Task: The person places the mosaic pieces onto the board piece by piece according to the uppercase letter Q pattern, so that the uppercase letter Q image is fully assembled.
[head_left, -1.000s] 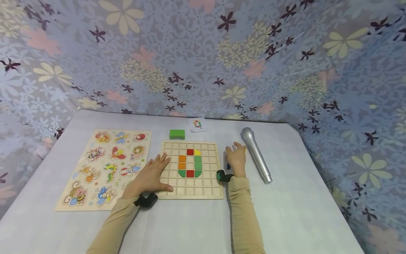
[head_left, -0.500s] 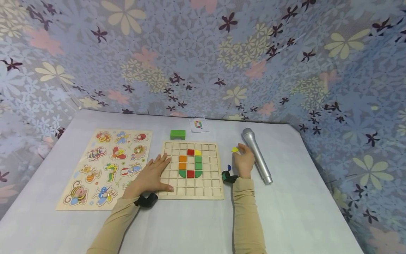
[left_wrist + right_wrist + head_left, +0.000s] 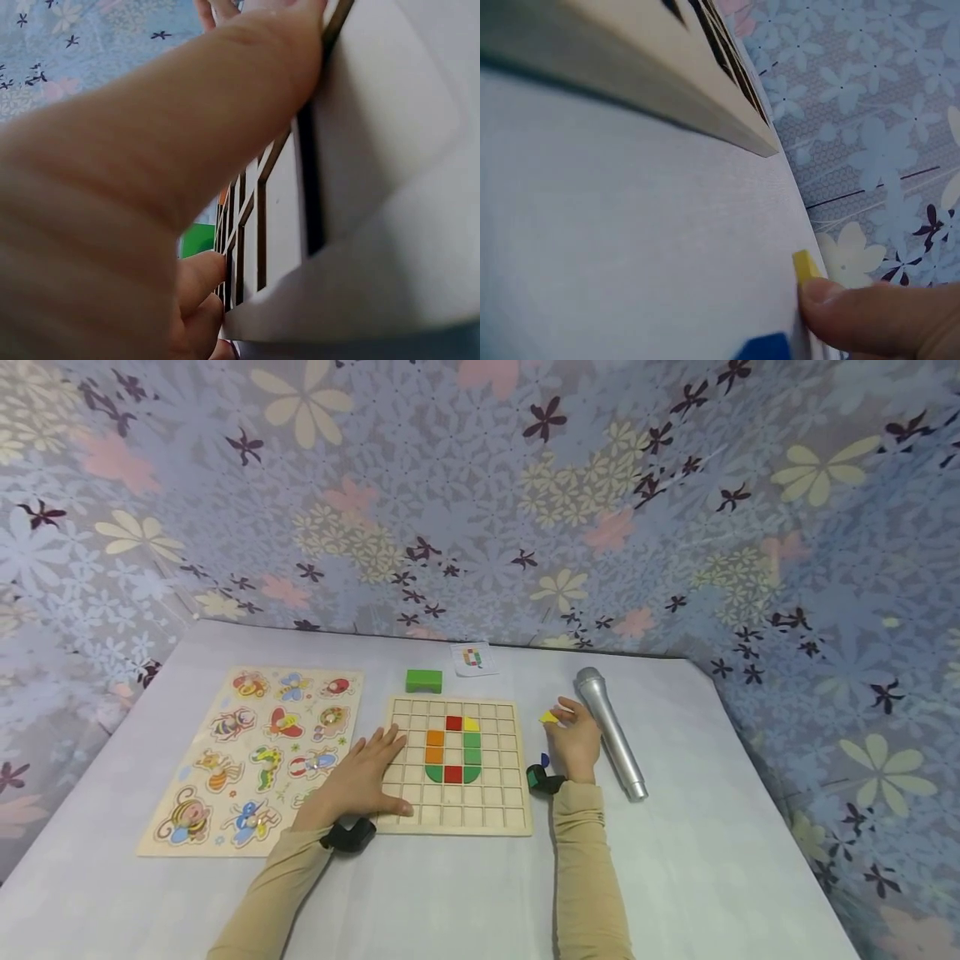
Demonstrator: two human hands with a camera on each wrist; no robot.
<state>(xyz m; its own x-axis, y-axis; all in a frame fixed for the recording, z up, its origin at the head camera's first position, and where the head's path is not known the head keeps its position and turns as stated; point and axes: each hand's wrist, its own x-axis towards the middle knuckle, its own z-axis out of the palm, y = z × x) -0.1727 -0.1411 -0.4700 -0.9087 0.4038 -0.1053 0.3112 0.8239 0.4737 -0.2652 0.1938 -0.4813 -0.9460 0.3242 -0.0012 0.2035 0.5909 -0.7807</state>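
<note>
Spread over the left edge of a wooden grid board [image 3: 420,814], my left hand [image 3: 360,781] rests with fingers extended. On the board, red, orange, green and yellow tiles [image 3: 453,723] form a ring with a gap at its upper left corner. Right of the board, my right hand [image 3: 576,739] pinches a small yellow tile [image 3: 549,717] between thumb and fingers. The right wrist view shows the thumb pressed on this yellow tile [image 3: 804,266]. A blue tile [image 3: 544,760] lies on the table near the right wrist, partly hidden by the wrist camera.
A silver microphone [image 3: 611,735] lies just right of my right hand. Behind the board are a green block [image 3: 423,681] and a small card [image 3: 473,659] with a coloured ring pattern. An insect-picture puzzle board [image 3: 255,760] lies at left.
My right hand has shifted slightly right and its fingers have closed on the yellow tile, which has moved a little left and turned. The left hand stays on the board.
</note>
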